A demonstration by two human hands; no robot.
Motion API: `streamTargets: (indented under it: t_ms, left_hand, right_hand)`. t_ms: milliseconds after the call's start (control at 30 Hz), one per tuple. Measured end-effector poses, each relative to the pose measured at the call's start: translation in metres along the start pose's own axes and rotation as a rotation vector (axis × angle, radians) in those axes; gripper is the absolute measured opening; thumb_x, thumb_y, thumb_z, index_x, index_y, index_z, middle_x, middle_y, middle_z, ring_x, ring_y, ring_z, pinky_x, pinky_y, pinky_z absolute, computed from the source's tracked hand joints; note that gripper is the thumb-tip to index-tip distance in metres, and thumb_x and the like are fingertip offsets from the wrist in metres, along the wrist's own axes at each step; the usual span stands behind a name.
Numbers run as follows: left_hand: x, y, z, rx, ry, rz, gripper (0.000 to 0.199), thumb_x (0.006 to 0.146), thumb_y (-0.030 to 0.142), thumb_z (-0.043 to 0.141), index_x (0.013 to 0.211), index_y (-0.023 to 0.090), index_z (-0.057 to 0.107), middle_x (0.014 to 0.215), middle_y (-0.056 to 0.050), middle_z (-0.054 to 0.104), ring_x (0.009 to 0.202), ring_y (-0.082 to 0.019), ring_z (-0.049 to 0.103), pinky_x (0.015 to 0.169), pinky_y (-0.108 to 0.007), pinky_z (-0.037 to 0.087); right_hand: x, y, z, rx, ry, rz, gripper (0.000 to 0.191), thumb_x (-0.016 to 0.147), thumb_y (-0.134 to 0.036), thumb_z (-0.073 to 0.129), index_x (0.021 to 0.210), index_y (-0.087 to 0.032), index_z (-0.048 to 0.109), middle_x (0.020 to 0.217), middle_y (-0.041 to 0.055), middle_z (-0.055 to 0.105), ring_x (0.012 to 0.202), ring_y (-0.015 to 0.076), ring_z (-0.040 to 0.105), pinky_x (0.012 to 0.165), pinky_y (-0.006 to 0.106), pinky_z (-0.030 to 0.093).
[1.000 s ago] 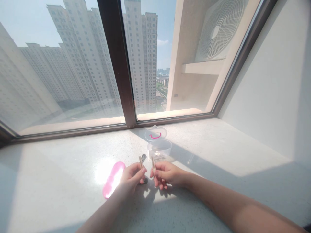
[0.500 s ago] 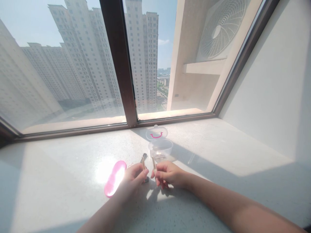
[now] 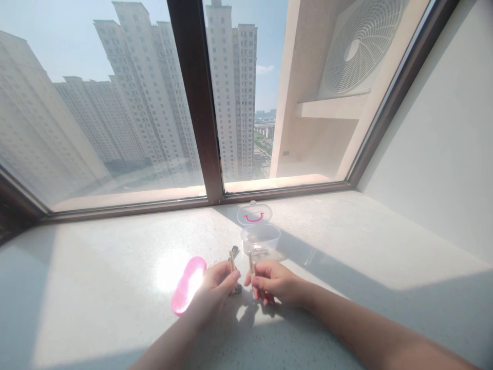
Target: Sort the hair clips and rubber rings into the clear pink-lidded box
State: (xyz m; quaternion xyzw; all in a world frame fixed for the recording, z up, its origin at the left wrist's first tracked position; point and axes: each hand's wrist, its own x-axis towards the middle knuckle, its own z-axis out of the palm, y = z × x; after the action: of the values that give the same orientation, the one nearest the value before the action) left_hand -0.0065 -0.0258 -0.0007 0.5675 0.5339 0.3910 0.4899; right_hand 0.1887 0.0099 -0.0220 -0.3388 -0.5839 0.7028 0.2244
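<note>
Between my left hand's [image 3: 221, 280] thumb and fingers, a slim gold-coloured bar [image 3: 232, 261] stands nearly upright. My right hand [image 3: 275, 281] pinches a second slim gold-coloured bar [image 3: 251, 264], also pointing up, a short gap away from the first. Both look metallic, but their exact kind is too small to make out. Partly hidden behind my left hand lies a dark object [image 3: 235, 251]; another dark end shows below the fingers. A clear plastic box [image 3: 262, 239] sits just beyond both hands, its lid [image 3: 254, 214] tipped back and bearing a pink handle.
Left of my left hand lies a glossy pink case [image 3: 188, 288] with a pinched middle, under strong glare. All this rests on a pale speckled windowsill [image 3: 115, 288]. A brown window frame [image 3: 215, 190] runs along the back, and a white wall [image 3: 431, 169] rises at the right.
The whole view has shifted slightly, so things appear a little further right and lower. Both hands keep their grip on the gold-coloured bars, with hardly any movement relative to the sill.
</note>
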Motion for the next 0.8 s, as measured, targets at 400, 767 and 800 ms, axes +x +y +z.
streamTargets:
  t_ms: [400, 767, 800]
  left_hand:
    - [-0.0041, 0.0026, 0.0017, 0.042, 0.020, 0.062, 0.027, 0.081, 0.040, 0.061, 0.067, 0.016, 0.062, 0.063, -0.001, 0.054, 0.063, -0.016, 0.049, 0.060, -0.026, 0.038]
    - [-0.0042, 0.0008, 0.0001, 0.165, -0.015, 0.107, 0.027, 0.084, 0.040, 0.054, 0.070, 0.017, 0.059, 0.065, -0.001, 0.053, 0.065, -0.016, 0.051, 0.061, -0.026, 0.039]
    - [-0.0044, 0.0006, 0.0000, 0.169, -0.020, 0.107, 0.027, 0.085, 0.040, 0.054, 0.070, 0.017, 0.059, 0.066, -0.001, 0.053, 0.065, -0.016, 0.051, 0.061, -0.026, 0.039]
  right_hand:
    - [-0.0019, -0.0029, 0.0039, 0.007, -0.004, 0.019, 0.024, 0.079, -0.037, 0.059, 0.086, -0.014, 0.054, 0.061, -0.0019, 0.060, 0.043, 0.0062, 0.051, 0.038, 0.016, 0.032]
    - [-0.0048, -0.0090, 0.0060, -0.016, 0.001, 0.035, 0.024, 0.079, -0.037, 0.059, 0.084, -0.015, 0.053, 0.062, -0.0015, 0.059, 0.044, 0.0066, 0.052, 0.039, 0.016, 0.033]
    - [-0.0049, -0.0097, 0.0061, -0.021, 0.000, 0.035, 0.023, 0.079, -0.037, 0.060, 0.083, -0.015, 0.053, 0.062, -0.0017, 0.059, 0.044, 0.0066, 0.052, 0.039, 0.016, 0.034]
